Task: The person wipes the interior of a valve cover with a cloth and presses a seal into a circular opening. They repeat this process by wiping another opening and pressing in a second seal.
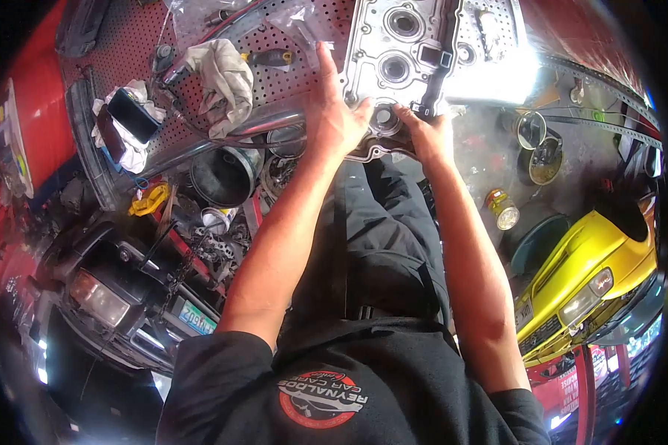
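Note:
A silvery metal engine valve cover with round openings is at the top centre, its near end over my legs. My left hand grips its left edge near that end, with the thumb laid on the metal and the index finger stretched away from me. On the right corner, my right hand is closed, thumb on top and the other fingers hidden beneath. A black strap-like part with a square buckle shape runs along the cover beside my right hand.
Left on the perforated bench lie a grey rag, a yellow-and-black-handled screwdriver and a phone on white cloth. Below are a dark bucket and a black vehicle. To the right are a can and yellow car.

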### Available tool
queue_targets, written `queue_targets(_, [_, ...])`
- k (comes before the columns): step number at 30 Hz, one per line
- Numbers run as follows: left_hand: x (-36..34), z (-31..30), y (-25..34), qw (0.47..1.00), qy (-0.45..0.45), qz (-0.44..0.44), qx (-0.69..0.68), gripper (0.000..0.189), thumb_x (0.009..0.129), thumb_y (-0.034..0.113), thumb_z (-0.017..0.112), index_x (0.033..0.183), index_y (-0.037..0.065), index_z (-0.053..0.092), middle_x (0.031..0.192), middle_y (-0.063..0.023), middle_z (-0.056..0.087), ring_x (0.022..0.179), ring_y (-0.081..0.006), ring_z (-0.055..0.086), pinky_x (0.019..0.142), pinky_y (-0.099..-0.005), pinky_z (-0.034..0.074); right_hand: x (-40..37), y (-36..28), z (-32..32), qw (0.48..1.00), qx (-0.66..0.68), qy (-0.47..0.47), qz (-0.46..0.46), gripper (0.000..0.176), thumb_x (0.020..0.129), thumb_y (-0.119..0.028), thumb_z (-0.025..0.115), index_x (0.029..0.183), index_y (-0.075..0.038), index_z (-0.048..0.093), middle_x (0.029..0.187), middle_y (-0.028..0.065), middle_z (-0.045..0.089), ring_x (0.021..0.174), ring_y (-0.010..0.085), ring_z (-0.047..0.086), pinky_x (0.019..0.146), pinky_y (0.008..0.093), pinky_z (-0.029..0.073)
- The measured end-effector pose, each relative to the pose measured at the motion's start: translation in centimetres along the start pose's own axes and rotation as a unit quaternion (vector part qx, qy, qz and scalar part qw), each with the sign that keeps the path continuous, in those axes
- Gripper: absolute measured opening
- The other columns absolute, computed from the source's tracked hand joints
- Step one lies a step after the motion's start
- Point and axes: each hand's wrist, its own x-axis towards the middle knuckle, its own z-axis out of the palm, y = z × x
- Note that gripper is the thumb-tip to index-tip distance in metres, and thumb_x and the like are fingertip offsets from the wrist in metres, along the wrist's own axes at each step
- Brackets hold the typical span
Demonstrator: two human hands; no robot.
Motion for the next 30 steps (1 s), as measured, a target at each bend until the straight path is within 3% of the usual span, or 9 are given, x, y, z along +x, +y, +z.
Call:
queue_targets(3, [0.2,0.1,0.9,1.0,-0.012,-0.014,0.024,0.125,0.074,0.021,0.087,0.161,0.002,0.0,0.153,-0.0367,0.035,0.138,-0.0488,0.043,0.116,-0.0504,0.035,-1.3,-1.5,0.0,0.999,0.019,-0.026,-0.013,0.056,0.082,-0.015,0.085,0.128,0.0,0.058,0.108,0.0128,0.071,0.094,0.0203,0.07,0.083,0.0333,0.057])
queue_targets(6, [0.5,0.4,1.4,0.998,-0.035,-0.035,0.046,0.128,0.071,0.022,0.089,0.16,0.001,0.0,0.15,-0.0368,0.039,0.135,-0.0487,0.046,0.113,-0.0513,0.038,0.3,1.8,0.7,0.998,0.026,0.047,-0.038,0.048,0.081,-0.011,0.085,0.121,0.0,0.062,0.104,0.0121,0.072,0.086,0.0187,0.07,0.079,0.0321,0.058])
queue_targets(11, [0.4,0.9,1.4,0.995,-0.036,-0.045,0.083,0.129,0.069,0.025,0.091,0.162,0.007,0.003,0.141,-0.0366,0.047,0.129,-0.0479,0.051,0.107,-0.0527,0.043,0.5,2.9,0.7,0.996,-0.006,0.062,-0.061,0.046,0.082,-0.008,0.085,0.118,0.003,0.06,0.1,0.0128,0.072,0.083,0.0176,0.07,0.073,0.0306,0.059])
queue_targets(19, [0.5,1.3,1.4,0.994,-0.052,-0.076,0.064,0.127,0.07,0.024,0.091,0.163,0.015,0.005,0.139,-0.0369,0.047,0.126,-0.0509,0.051,0.107,-0.0543,0.043,0.2,2.9,0.4,0.996,-0.057,0.062,0.004,0.089,0.068,-0.034,0.094,0.136,0.0,0.049,0.119,0.021,0.069,0.11,0.0275,0.068,0.098,0.037,0.052])
queue_targets(21, [0.6,1.3,1.6,0.995,-0.041,-0.063,0.071,0.127,0.07,0.023,0.091,0.163,0.015,0.005,0.139,-0.0378,0.046,0.126,-0.052,0.051,0.108,-0.0549,0.042,0.1,2.7,0.3,0.996,-0.06,0.066,0.006,0.088,0.068,-0.034,0.094,0.136,0.001,0.049,0.118,0.0207,0.069,0.109,0.0278,0.068,0.097,0.037,0.052])
queue_targets(24, [0.7,1.1,2.0,0.989,-0.077,-0.118,0.042,0.128,0.07,0.024,0.091,0.164,0.017,0.004,0.142,-0.0406,0.042,0.128,-0.0537,0.048,0.109,-0.055,0.042,0.1,2.2,0.5,0.995,-0.064,0.072,0.003,0.087,0.068,-0.034,0.094,0.134,0.001,0.05,0.116,0.0201,0.069,0.107,0.0282,0.069,0.096,0.0369,0.053])
queue_targets(30, [0.4,1.5,1.9,0.99,-0.061,-0.099,0.075,0.129,0.071,0.026,0.091,0.164,0.019,0.0,0.142,-0.0408,0.042,0.129,-0.0543,0.047,0.108,-0.0547,0.043,0.4,2.3,0.3,0.997,-0.051,0.059,-0.023,0.084,0.069,-0.033,0.094,0.132,0.002,0.05,0.114,0.019,0.07,0.105,0.0264,0.069,0.094,0.0363,0.053])
